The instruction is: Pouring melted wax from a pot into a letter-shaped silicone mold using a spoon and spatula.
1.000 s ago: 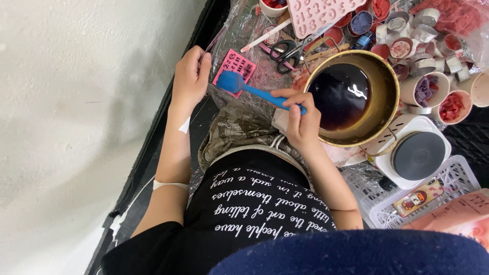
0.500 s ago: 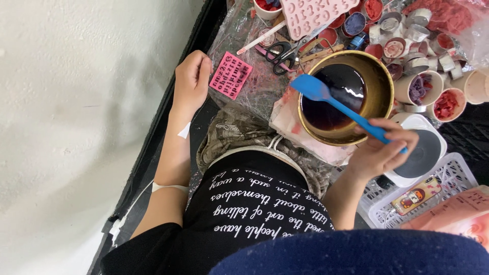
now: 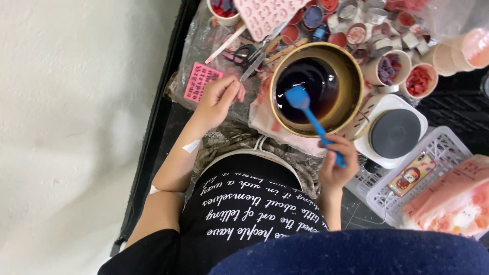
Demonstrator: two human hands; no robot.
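Note:
My right hand (image 3: 336,164) grips the handle of a blue silicone spatula (image 3: 305,109). Its head dips into dark liquid inside a round brass-coloured pot (image 3: 351,81) in front of me. My left hand (image 3: 220,99) rests with fingers curled on a crinkled plastic sheet (image 3: 204,40), just right of a small pink letter mould (image 3: 200,81). Nothing shows in that hand.
A white electric hot plate (image 3: 395,133) sits right of the pot, beside a white plastic basket (image 3: 443,153) with a phone (image 3: 411,176) on it. Scissors (image 3: 248,53), a larger pink mould (image 3: 265,15) and several cups of red and purple pieces (image 3: 418,80) lie behind. White floor on the left.
My right hand carried the spatula from over the pink mould to the pot and lowered its head into the liquid. My left hand shifted right, past the pink mould. The view moved too.

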